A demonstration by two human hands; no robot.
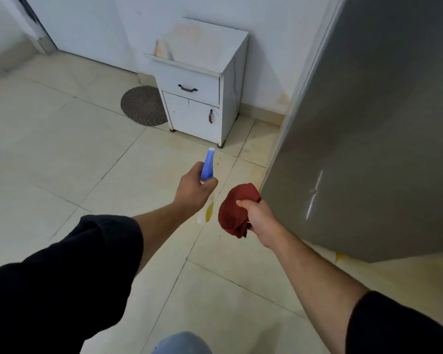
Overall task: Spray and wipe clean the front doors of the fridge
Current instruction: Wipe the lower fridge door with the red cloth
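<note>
Head view: my left hand (193,190) grips the light spray bottle (207,167) by its neck; my right hand (257,217) bunches the soft red cloth (234,212) beside the fridge door (368,123).

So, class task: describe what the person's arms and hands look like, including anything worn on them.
Both arms wear dark, near-black sleeves pushed up, the left sleeve to about the elbow and the right sleeve likewise, leaving the forearms bare. The left hand and right hand are bare: no gloves, watch or rings visible.

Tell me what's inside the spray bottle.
A little yellow liquid sits at the bottom of the spray bottle. The left hand wraps its middle, hiding the rest.
</note>
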